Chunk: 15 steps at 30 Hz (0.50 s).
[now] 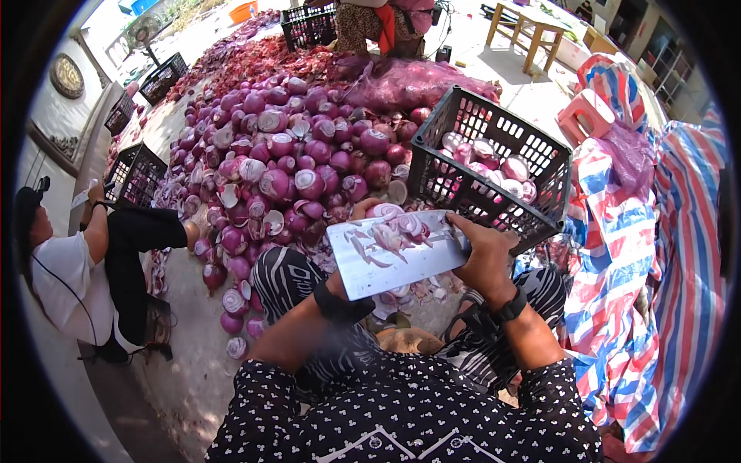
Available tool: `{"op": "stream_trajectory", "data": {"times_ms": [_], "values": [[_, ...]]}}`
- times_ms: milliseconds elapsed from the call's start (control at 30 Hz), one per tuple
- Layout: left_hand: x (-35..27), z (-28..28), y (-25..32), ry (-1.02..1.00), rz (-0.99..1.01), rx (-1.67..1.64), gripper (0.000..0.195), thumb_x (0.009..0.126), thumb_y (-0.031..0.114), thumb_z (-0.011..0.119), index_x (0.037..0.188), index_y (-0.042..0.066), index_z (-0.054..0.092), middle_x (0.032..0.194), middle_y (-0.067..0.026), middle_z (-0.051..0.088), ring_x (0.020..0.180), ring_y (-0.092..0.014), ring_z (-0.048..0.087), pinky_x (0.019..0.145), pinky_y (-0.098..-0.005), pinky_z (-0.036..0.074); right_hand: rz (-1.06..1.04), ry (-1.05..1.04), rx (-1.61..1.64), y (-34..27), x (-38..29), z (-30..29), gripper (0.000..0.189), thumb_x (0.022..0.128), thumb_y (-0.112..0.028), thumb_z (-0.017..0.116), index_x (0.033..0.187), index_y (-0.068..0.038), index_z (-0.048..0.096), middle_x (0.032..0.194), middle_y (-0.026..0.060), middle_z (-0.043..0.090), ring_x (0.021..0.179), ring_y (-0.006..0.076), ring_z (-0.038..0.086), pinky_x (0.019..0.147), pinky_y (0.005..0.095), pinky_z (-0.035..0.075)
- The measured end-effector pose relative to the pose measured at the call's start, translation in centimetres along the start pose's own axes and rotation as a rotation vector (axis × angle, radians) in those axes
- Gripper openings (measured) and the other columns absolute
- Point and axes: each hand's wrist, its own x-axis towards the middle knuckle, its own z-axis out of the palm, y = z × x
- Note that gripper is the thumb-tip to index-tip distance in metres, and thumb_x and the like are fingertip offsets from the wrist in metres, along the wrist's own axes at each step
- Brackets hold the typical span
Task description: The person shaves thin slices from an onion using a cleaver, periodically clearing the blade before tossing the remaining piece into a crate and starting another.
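My right hand [486,257] is closed around the handle end of a wide cleaver [382,272], whose blade lies flat and tilted before me. Bits of onion skin cling to the blade's upper face. Behind the blade, my left hand [366,207] shows only its fingertips, next to a peeled red onion [384,211]; the blade hides the rest, so its hold cannot be told. Beyond my hands rises a heap of red onions [307,168]. Close by on the right, a black plastic crate [486,202] holds peeled onions [514,168].
A co-worker [87,266] sits at the left beside another black crate [137,173]. A second person [362,29] is behind the heap, near a purple mesh sack [411,84]. Striped plastic sheeting [613,260] and a pink stool [586,116] are at the right. A wooden table [529,23] stands farther back.
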Motion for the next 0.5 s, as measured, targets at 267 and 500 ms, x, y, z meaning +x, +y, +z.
{"op": "stream_trajectory", "data": {"times_ms": [267,500], "values": [[0.3,-0.1,1.5,-0.05,0.223,-0.093,0.065,0.073,0.003,0.073,0.125,0.004,0.035,0.114,-0.011,0.053,0.102,-0.019,0.058,0.083,-0.0316,0.053,0.221,-0.081,-0.057,-0.1,0.1,-0.9,0.065,0.055,-0.013,0.075,0.118,-0.013,0.061,0.102,0.014,0.068,0.091,0.03,0.065,0.08,0.0356,0.047],[0.9,-1.2,-2.4,0.16,0.176,0.304,0.083,0.056,0.017,0.088,0.123,0.005,0.041,0.114,-0.0117,0.048,0.1,-0.022,0.054,0.089,-0.0312,0.044,-0.047,0.077,0.087,-1.2,-1.5,1.4,0.061,0.054,-0.014,0.075,0.114,-0.013,0.062,0.074,0.0085,0.062,0.067,0.0296,0.06,0.062,0.0386,0.045]]}}
